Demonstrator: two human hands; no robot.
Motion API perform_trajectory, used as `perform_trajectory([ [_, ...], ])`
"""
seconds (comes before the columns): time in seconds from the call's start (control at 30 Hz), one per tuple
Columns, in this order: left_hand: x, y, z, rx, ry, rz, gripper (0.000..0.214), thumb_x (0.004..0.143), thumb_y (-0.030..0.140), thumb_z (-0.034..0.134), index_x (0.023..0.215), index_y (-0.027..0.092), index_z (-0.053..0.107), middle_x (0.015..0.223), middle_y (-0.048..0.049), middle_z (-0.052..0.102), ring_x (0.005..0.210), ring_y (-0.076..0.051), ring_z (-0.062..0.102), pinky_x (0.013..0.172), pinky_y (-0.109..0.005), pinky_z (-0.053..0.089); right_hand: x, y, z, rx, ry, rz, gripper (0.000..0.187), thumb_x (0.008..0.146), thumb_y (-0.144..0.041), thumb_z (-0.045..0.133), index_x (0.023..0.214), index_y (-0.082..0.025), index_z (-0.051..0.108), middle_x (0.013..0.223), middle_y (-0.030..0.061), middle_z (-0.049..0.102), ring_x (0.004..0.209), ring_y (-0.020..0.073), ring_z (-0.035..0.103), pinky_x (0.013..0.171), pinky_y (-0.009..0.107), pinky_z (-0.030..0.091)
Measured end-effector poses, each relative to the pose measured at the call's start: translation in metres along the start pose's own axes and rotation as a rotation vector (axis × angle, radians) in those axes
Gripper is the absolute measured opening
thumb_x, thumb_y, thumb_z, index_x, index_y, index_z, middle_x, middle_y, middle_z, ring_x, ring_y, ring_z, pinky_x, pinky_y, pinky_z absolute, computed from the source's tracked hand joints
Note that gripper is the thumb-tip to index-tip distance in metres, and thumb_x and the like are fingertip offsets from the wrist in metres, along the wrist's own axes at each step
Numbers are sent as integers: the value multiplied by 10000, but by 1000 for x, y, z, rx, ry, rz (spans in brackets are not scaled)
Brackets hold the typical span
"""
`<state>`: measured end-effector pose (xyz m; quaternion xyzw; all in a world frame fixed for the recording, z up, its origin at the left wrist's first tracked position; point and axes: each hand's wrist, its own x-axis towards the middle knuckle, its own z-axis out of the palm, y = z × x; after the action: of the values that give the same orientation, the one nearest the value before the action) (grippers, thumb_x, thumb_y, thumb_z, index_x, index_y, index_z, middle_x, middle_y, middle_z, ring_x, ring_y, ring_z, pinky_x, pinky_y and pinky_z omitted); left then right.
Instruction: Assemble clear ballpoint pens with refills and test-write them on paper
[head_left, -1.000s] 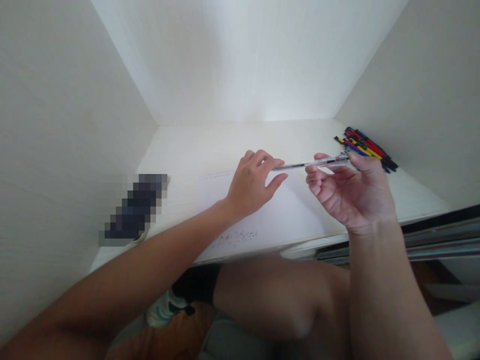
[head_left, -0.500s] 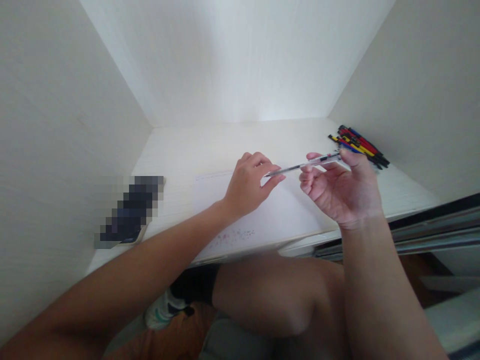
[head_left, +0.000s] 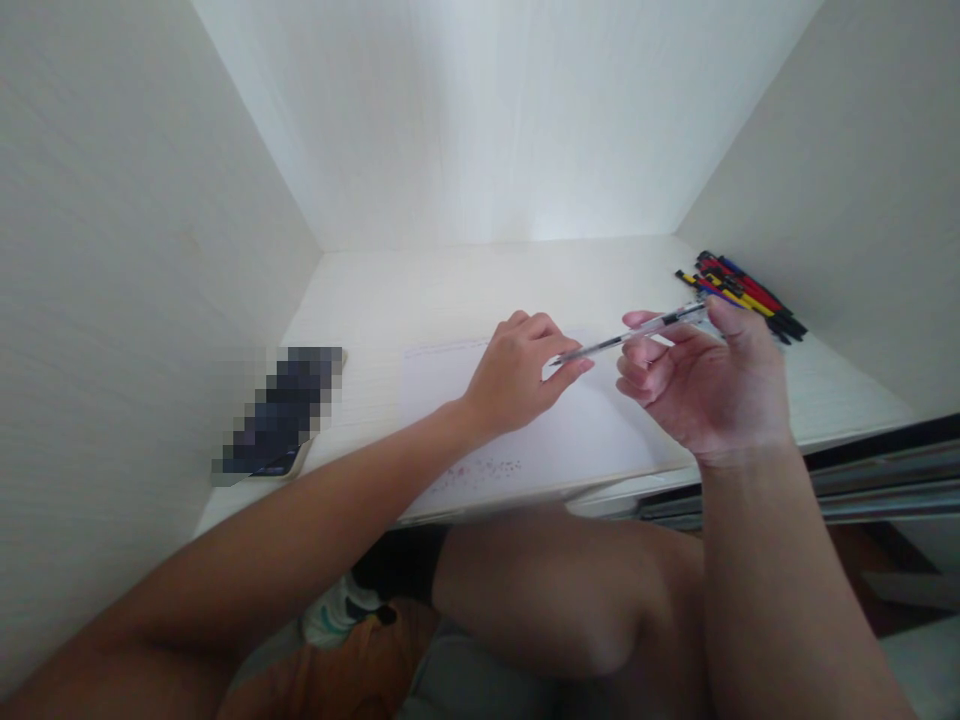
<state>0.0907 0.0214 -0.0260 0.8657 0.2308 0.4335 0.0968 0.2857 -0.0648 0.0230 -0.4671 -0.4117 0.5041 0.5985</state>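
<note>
My right hand [head_left: 701,385] is raised palm-up over the white desk, fingers curled, thumb and fingers closed on a clear-barrelled pen [head_left: 637,335] that points left and slightly down. My left hand [head_left: 521,375] rests over a white sheet of paper [head_left: 555,430], its thumb and forefinger pinched at the pen's tip end. The paper lies flat near the desk's front edge and bears small coloured marks [head_left: 484,468] at its lower left.
A bundle of red, yellow, blue and black pens [head_left: 742,292] lies at the desk's back right by the side wall. A blurred dark phone-like object [head_left: 281,410] sits at the left. White walls enclose the desk on three sides. My knee [head_left: 570,600] is below the front edge.
The pen has tilted from nearly level to tip-down toward the left. My left fingers have closed in on its tip end. Both hands stay in roughly the same place.
</note>
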Motion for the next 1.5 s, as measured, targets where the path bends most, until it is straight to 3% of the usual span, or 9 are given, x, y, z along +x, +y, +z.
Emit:
perform_trajectory([
  [0.17,-1,0,0,15,-54,-9,244,1020,440,646,989,237,777,889,-31,699,881,-214,602,864,-396,467,1,-1,0,21,34,12,444,856,-656,615,887,-248,790,714,82,711,633,240,656,572,411,544],
  [0.33,0,-2,2,0,-38,1,219,1001,427,681,992,238,791,861,-29,686,861,-211,596,847,-384,466,2,-1,-1,70,89,-5,351,859,-577,640,844,-263,797,696,67,703,686,236,668,592,389,559],
  [0.57,0,-2,1,-29,-29,16,199,984,398,711,970,222,801,818,-20,655,825,-197,582,815,-362,443,2,-3,1,132,96,43,269,836,-511,703,792,-262,796,644,32,674,569,166,587,500,305,500],
  [0.87,1,-1,2,4,-86,-14,206,983,410,711,970,227,803,818,-22,665,834,-200,582,821,-360,440,1,-4,6,22,98,9,527,852,-745,624,774,-246,776,604,38,603,531,164,535,494,319,450],
  [0.97,1,-1,1,17,-108,-19,221,983,423,708,965,224,801,823,-26,672,836,-202,587,824,-361,441,5,2,10,-12,141,-45,531,841,-747,672,740,-233,754,592,18,563,505,130,487,463,285,394],
  [1.13,0,-3,2,20,-116,0,258,981,457,704,963,216,796,825,-29,691,824,-204,591,814,-360,434,10,17,16,-111,266,-186,420,760,-579,886,730,-191,728,666,6,602,535,82,467,453,229,362],
  [1.5,3,1,-1,124,-276,-7,487,1074,533,499,847,176,740,819,-51,715,826,-216,606,784,-371,383,13,24,13,-156,320,-296,446,843,-604,812,742,-184,704,745,23,639,557,80,477,469,226,389],
])
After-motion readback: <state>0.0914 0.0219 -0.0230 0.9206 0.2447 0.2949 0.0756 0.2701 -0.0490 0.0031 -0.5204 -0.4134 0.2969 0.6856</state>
